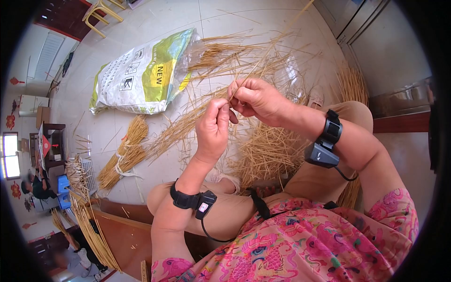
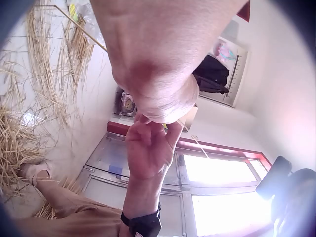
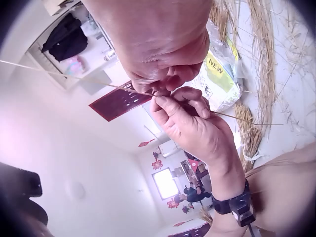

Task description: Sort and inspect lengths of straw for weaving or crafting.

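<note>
The left hand (image 1: 213, 129) and the right hand (image 1: 256, 101) meet fingertip to fingertip above the floor, both pinching a thin straw stalk (image 3: 113, 86). In the right wrist view the stalk runs out on both sides of the joined fingers, and the left hand (image 3: 197, 133) has its thumb against it. The left wrist view shows the right hand (image 2: 148, 148) with curled fingers, close behind the left hand (image 2: 153, 74), which hides the fingertips. Below them lies a loose heap of straw (image 1: 268, 152).
A white and green bag (image 1: 136, 75) with straw at its mouth lies on the tiled floor. A tied straw bundle (image 1: 124, 152) is beside it. Long stalks rest on a wooden bench (image 1: 127, 235) at the lower left. More straw (image 1: 352, 87) stands at the right; people sit far left.
</note>
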`<state>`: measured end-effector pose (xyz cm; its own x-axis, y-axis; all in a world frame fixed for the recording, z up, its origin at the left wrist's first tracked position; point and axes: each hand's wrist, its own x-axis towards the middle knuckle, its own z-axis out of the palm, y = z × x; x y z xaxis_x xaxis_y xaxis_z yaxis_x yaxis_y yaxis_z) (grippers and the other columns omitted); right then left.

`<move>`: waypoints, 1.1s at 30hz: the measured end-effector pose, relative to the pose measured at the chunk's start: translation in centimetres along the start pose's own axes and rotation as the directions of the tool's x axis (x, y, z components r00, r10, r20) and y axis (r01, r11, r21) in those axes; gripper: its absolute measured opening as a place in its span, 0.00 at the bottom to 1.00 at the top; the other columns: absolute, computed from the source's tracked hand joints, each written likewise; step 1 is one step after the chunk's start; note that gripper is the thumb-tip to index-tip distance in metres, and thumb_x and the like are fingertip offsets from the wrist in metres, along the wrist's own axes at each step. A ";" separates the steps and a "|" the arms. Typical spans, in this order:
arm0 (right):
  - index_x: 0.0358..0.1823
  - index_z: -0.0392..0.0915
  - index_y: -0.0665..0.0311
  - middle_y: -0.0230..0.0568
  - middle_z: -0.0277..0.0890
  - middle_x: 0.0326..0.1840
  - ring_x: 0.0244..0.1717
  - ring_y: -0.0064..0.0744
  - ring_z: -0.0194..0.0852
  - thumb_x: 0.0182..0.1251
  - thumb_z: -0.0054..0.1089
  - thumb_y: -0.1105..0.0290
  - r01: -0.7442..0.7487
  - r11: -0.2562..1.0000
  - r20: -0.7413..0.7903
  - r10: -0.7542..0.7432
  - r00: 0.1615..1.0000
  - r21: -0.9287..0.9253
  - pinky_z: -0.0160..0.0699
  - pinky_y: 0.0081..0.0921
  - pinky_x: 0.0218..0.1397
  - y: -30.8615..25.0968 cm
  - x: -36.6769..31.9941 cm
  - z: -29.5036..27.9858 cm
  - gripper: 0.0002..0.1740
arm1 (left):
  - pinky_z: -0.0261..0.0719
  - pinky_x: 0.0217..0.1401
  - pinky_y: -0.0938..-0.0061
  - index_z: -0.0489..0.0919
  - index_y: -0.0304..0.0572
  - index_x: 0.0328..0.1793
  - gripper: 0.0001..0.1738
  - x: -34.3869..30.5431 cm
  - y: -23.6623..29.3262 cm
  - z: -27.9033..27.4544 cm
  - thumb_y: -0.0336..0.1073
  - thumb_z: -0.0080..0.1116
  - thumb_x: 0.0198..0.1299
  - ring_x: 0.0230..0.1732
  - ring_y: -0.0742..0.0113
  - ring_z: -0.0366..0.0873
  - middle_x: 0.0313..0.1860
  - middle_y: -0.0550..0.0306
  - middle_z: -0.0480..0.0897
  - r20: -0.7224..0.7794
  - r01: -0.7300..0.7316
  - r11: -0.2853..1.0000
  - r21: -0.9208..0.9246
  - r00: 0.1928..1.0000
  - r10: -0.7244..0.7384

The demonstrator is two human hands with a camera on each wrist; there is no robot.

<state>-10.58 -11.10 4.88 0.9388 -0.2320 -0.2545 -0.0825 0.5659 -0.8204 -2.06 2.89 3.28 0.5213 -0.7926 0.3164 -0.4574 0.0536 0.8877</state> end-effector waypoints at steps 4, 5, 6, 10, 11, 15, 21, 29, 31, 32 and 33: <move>0.33 0.76 0.66 0.33 0.74 0.24 0.23 0.24 0.71 0.60 0.57 0.65 0.049 0.791 -0.060 -0.108 0.992 -0.610 0.68 0.24 0.24 0.6 0.2 -0.2 0.10 | 0.58 0.20 0.88 0.69 0.39 0.44 0.07 -0.3 0.0 0.0 0.33 0.42 0.70 0.18 0.85 0.60 0.22 0.59 0.78 -0.029 0.022 0.994 -0.110 0.999 -0.026; 0.32 0.78 0.66 0.37 0.76 0.25 0.26 0.28 0.74 0.59 0.59 0.63 -0.010 0.552 0.005 0.026 1.000 -0.834 0.71 0.27 0.27 0.2 0.1 -0.3 0.12 | 0.57 0.20 0.88 0.69 0.39 0.44 0.07 -0.2 0.2 -0.1 0.34 0.42 0.71 0.18 0.85 0.60 0.22 0.58 0.78 -0.022 0.062 0.987 -0.147 0.998 -0.066; 0.32 0.79 0.67 0.41 0.78 0.26 0.29 0.33 0.77 0.57 0.62 0.60 -0.021 0.249 0.024 0.173 0.985 -0.968 0.74 0.30 0.30 -0.9 -0.1 0.0 0.14 | 0.57 0.19 0.88 0.69 0.39 0.44 0.07 -0.1 0.3 -0.2 0.34 0.42 0.71 0.18 0.85 0.60 0.22 0.58 0.78 -0.014 0.101 0.978 -0.183 0.994 -0.106; 0.35 0.81 0.65 0.47 0.80 0.31 0.35 0.44 0.80 0.52 0.67 0.56 0.022 0.033 0.025 0.108 0.994 -0.999 0.77 0.35 0.39 -0.9 -0.7 -0.8 0.19 | 0.62 0.21 0.87 0.70 0.37 0.41 0.09 0.3 0.3 -1.1 0.34 0.42 0.70 0.19 0.83 0.67 0.23 0.57 0.78 0.091 0.282 0.904 -0.322 0.959 -0.267; 0.35 0.81 0.65 0.47 0.80 0.31 0.35 0.44 0.80 0.52 0.67 0.56 0.079 0.138 0.077 -0.025 0.997 -0.987 0.78 0.34 0.40 -0.4 -0.7 -1.4 0.19 | 0.60 0.20 0.87 0.70 0.37 0.40 0.09 0.4 0.4 -1.2 0.35 0.42 0.71 0.18 0.84 0.65 0.23 0.57 0.78 0.115 0.315 0.873 -0.373 0.949 -0.293; 0.37 0.78 0.67 0.33 0.79 0.30 0.32 0.18 0.75 0.61 0.63 0.67 0.205 0.892 0.053 -0.201 0.978 -0.403 0.73 0.17 0.36 -0.6 0.1 -0.3 0.10 | 0.58 0.19 0.89 0.70 0.38 0.40 0.11 0.6 0.8 -1.0 0.37 0.40 0.71 0.17 0.84 0.63 0.23 0.56 0.78 0.172 0.399 0.799 -0.449 0.916 -0.362; 0.36 0.78 0.66 0.28 0.77 0.29 0.29 0.12 0.70 0.64 0.60 0.69 0.181 0.923 0.014 -0.187 0.982 -0.339 0.68 0.11 0.30 -1.0 -0.3 0.3 0.07 | 0.59 0.18 0.89 0.70 0.38 0.41 0.11 0.6 0.7 -0.8 0.37 0.39 0.72 0.17 0.84 0.64 0.26 0.56 0.78 0.222 0.393 0.790 -0.471 0.919 -0.325; 0.35 0.78 0.67 0.29 0.77 0.29 0.28 0.11 0.69 0.63 0.59 0.70 0.172 0.908 -0.039 -0.201 0.979 -0.383 0.68 0.12 0.29 -0.9 -0.4 0.4 0.07 | 0.58 0.16 0.89 0.70 0.40 0.42 0.10 0.5 0.6 -0.3 0.37 0.41 0.72 0.14 0.85 0.61 0.24 0.54 0.80 0.145 0.319 0.869 -0.379 0.948 -0.284; 0.35 0.78 0.67 0.30 0.77 0.29 0.28 0.11 0.69 0.63 0.59 0.70 0.175 0.915 -0.043 -0.205 0.978 -0.363 0.69 0.12 0.30 -0.6 -0.4 0.1 0.07 | 0.57 0.16 0.89 0.70 0.40 0.42 0.10 0.4 0.5 -0.4 0.38 0.40 0.72 0.14 0.85 0.60 0.23 0.54 0.80 0.168 0.326 0.871 -0.368 0.945 -0.282; 0.35 0.78 0.67 0.30 0.77 0.29 0.28 0.12 0.69 0.63 0.59 0.71 0.182 0.914 -0.040 -0.210 0.977 -0.364 0.69 0.12 0.30 -0.6 -0.3 0.1 0.06 | 0.57 0.16 0.90 0.70 0.40 0.42 0.10 0.4 0.5 -0.4 0.38 0.40 0.72 0.14 0.85 0.60 0.22 0.54 0.80 0.180 0.331 0.873 -0.358 0.942 -0.283; 0.35 0.78 0.68 0.31 0.77 0.29 0.28 0.12 0.70 0.62 0.59 0.71 0.188 0.912 -0.036 -0.216 0.976 -0.364 0.70 0.12 0.30 -0.5 -0.3 0.1 0.06 | 0.56 0.16 0.90 0.70 0.40 0.42 0.10 0.4 0.5 -0.4 0.38 0.40 0.72 0.13 0.85 0.60 0.22 0.54 0.79 0.192 0.336 0.876 -0.347 0.939 -0.284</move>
<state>-10.82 -11.22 5.45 0.9218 -0.3771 -0.0899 -0.0205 0.1843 -0.9827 -1.78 2.85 3.95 0.4814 -0.8763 -0.0192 0.0245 -0.0084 0.9997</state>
